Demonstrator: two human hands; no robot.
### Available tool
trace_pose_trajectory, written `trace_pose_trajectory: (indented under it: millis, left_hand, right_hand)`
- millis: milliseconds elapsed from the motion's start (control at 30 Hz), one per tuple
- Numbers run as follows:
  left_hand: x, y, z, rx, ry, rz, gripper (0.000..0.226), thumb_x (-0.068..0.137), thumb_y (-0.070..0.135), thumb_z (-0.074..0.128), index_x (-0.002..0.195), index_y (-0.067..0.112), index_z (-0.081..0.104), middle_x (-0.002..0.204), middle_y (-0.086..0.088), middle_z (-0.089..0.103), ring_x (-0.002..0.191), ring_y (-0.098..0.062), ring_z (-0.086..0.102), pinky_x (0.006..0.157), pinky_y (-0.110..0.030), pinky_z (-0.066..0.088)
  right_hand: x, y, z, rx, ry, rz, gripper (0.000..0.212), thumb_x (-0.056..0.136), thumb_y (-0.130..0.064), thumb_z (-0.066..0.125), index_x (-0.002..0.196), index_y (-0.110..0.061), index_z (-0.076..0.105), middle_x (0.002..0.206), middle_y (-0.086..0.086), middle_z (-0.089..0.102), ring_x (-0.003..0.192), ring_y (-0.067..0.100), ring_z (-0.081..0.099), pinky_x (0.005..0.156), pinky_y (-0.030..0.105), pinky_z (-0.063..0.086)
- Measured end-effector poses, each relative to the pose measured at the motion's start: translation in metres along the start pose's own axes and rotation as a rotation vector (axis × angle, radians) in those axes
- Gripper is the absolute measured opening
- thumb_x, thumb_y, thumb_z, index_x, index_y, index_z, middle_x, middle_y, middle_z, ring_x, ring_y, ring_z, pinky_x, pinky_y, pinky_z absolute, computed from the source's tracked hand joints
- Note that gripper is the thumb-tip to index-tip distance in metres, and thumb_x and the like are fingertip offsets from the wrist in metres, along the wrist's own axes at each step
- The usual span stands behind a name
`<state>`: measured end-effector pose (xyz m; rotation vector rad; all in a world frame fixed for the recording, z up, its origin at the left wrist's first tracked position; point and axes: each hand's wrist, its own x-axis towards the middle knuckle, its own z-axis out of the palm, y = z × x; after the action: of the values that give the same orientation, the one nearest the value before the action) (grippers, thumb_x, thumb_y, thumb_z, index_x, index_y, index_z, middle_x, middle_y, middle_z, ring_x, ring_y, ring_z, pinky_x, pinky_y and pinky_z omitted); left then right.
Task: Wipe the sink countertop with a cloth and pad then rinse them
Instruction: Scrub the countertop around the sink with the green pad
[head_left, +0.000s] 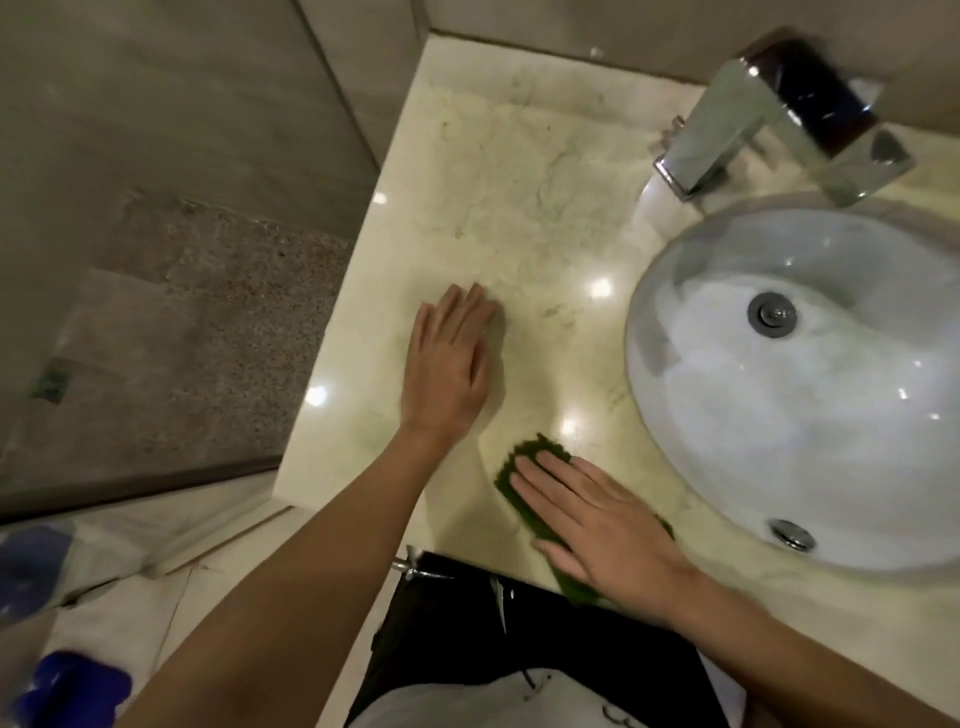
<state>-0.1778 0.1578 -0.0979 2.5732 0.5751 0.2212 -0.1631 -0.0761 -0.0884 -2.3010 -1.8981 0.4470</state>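
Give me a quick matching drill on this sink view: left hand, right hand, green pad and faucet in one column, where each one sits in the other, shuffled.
1. left hand
2. right hand
3. green pad
4. faucet

A. behind the basin, by the wall
B. under a palm, near the front edge of the countertop
C. flat on bare countertop
D. pressing flat on the green pad

Pairs: 1-C, 2-D, 3-B, 4-A.
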Motion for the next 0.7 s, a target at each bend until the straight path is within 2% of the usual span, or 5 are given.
trace_pose_trajectory:
  millis: [233,433,500,633,700]
  left_hand:
    - [0.001,0.002,0.005,0.086,0.004,-0.015,0.045,0.092,0.019,0.034,0.134,0.012,0.049,0.145,-0.005,0.044,0.139,-0.023,0.030,0.116,-0.041,0.017]
    - [0.001,0.003,0.004,0.080,0.010,-0.022,0.043,0.092,0.017,0.036,0.132,0.013,0.050,0.145,-0.004,0.044,0.139,-0.024,0.029,0.116,-0.042,0.017]
    - [0.001,0.003,0.005,0.080,0.014,-0.020,0.042,0.092,0.014,0.038,0.132,0.013,0.050,0.145,-0.004,0.044,0.139,-0.023,0.029,0.116,-0.042,0.016]
    - [0.001,0.003,0.006,0.066,0.011,-0.027,0.042,0.093,0.015,0.037,0.133,0.013,0.050,0.146,-0.003,0.043,0.140,-0.022,0.027,0.117,-0.043,0.016]
    - [0.001,0.003,0.005,0.057,-0.001,-0.021,0.043,0.094,0.016,0.035,0.134,0.013,0.049,0.147,-0.003,0.041,0.141,-0.021,0.025,0.117,-0.042,0.014]
  right_hand:
    - [0.072,0.056,-0.021,0.042,0.176,0.420,0.057,0.097,-0.038,0.037,0.145,-0.008,0.029,0.151,0.009,0.029,0.140,0.025,0.025,0.114,0.041,0.021]
    - [-0.027,0.023,-0.002,0.000,0.021,0.136,0.056,0.096,-0.042,0.035,0.144,-0.012,0.033,0.150,0.006,0.030,0.138,0.022,0.030,0.114,0.038,0.021]
    - [-0.028,0.030,-0.001,-0.003,0.063,0.204,0.056,0.097,-0.042,0.034,0.143,-0.012,0.034,0.150,0.006,0.031,0.138,0.022,0.031,0.113,0.038,0.022]
    - [0.025,0.000,-0.003,0.057,0.184,0.600,0.058,0.097,-0.039,0.031,0.145,-0.006,0.027,0.151,0.009,0.024,0.140,0.024,0.023,0.114,0.039,0.016]
    - [0.017,-0.023,0.007,0.051,0.137,0.495,0.059,0.097,-0.040,0.032,0.145,-0.007,0.027,0.152,0.010,0.023,0.140,0.024,0.023,0.113,0.040,0.019]
